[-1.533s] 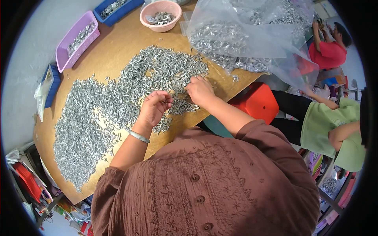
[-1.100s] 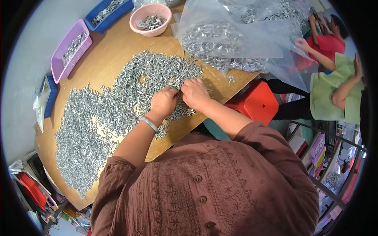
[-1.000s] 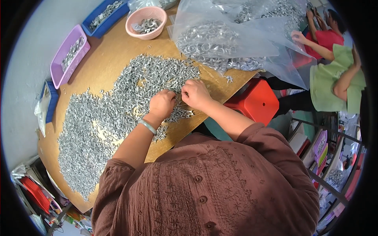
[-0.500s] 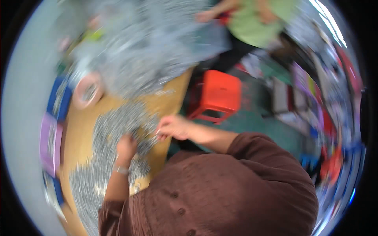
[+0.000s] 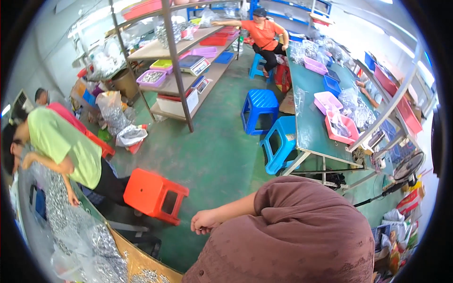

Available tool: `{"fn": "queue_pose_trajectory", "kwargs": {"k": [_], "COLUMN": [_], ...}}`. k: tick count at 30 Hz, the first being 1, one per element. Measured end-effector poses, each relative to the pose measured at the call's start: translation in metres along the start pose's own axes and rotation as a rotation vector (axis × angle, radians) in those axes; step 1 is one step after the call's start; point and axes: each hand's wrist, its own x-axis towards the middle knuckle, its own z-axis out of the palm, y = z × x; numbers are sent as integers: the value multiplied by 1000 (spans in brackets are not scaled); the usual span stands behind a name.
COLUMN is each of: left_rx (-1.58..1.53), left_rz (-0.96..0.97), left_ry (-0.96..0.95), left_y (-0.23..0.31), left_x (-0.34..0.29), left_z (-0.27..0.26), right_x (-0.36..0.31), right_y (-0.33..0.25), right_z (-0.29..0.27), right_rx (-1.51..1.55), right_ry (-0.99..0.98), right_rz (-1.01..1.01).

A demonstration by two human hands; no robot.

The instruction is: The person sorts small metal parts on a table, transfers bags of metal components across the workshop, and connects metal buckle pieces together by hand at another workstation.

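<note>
My right hand [image 5: 204, 221] hangs over the floor just in front of my body, its fingers curled in. Whatever those fingers may hold is too small or hidden to make out. To its left is the wooden tabletop [image 5: 141, 257], with a heap of small silvery metal pieces [image 5: 150, 276] at its near end. Clear plastic bags [image 5: 101, 245] filled with similar shiny pieces lie further along this table. My left hand is outside the view.
A red stool [image 5: 153, 193] stands beyond my right hand, close to a person in a green shirt [image 5: 66, 141] bent over the table. Blue stools [image 5: 282, 144] line a green table [image 5: 325, 132] bearing pink trays. Shelving [image 5: 165, 87] and a person in orange [image 5: 264, 35] are farther off.
The view has swung right, away from the heap, bringing the shelves and green table in. My left hand has gone out of view; my right hand is now away from the pieces.
</note>
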Motion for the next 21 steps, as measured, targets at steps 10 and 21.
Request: {"fn": "queue_pose_trajectory", "kwargs": {"k": [10,21], "left_rx": [-662,-626], "left_rz": [-406,-889], "left_ry": [-726,-1129], "left_y": [111,246], "left_x": [-28,-184], "left_z": [161,383], "right_x": [-52,-123], "right_y": [-12,-65], "right_z": [-72,-122], "right_rx": [-183,-1072], "right_ry": [60,168], "right_rz": [-246,-1245]}}
